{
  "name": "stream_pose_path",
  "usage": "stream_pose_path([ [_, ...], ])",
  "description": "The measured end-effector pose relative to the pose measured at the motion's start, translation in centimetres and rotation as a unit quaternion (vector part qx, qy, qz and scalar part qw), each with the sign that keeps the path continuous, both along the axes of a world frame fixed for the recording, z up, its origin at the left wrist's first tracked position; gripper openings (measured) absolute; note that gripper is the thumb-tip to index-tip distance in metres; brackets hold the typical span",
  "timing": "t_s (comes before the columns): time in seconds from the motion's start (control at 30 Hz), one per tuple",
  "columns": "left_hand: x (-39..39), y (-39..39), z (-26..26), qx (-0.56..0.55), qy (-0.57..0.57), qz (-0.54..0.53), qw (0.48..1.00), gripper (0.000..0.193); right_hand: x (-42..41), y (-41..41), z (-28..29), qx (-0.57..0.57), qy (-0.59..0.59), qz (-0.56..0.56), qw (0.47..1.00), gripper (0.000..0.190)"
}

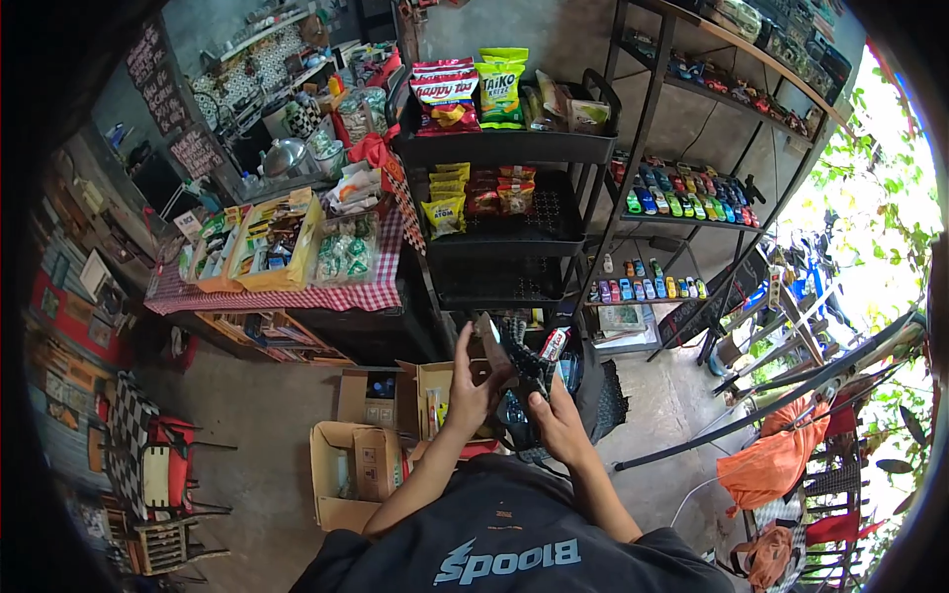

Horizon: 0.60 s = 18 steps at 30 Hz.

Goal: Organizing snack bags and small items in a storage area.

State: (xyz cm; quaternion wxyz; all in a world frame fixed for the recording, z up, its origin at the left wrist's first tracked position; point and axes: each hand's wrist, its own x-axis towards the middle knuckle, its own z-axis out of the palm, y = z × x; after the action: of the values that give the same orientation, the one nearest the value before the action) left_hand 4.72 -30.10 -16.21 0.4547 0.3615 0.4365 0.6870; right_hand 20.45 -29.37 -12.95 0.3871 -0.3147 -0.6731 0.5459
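My left hand [472,389] holds a flat packet [495,347] on edge, its brownish side towards the thumb. In my right hand [556,424] is a black, glossy bundle [528,365] that looks like a strip of small packets; its exact kind is unclear. The two held things are close together, partly overlapping in view. Just past my right hand, a red-and-white snack packet [554,343] sticks up from a dark bag [586,385]. Ahead stands a black tiered cart [511,148] with red chip bags [445,98] and a green snack bag [501,87] on its top tier.
Open cardboard boxes [352,434] stand on the floor to my left. A table with a red checked cloth [371,295] carries boxes of sachets [274,241]. To the right, a metal rack [652,118] holds rows of toy cars [689,204]. A dark pole [764,419] slants across the right side.
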Motion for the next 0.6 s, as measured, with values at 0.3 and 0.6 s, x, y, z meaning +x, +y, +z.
stream_pose_path([
  [0.3, 0.5, -1.1, -3.5, -0.093, 0.031, 0.077, 0.992, 0.07, 3.3, 2.2, -1.3, -0.15, 0.133, -0.031, 0.979, 0.053],
  [0.6, 1.0, -0.9, -4.5, -0.055, 0.276, 0.144, 0.949, 0.044, -0.1, 1.9, -0.9, 0.139, -0.098, 0.03, 0.985, 0.045],
])
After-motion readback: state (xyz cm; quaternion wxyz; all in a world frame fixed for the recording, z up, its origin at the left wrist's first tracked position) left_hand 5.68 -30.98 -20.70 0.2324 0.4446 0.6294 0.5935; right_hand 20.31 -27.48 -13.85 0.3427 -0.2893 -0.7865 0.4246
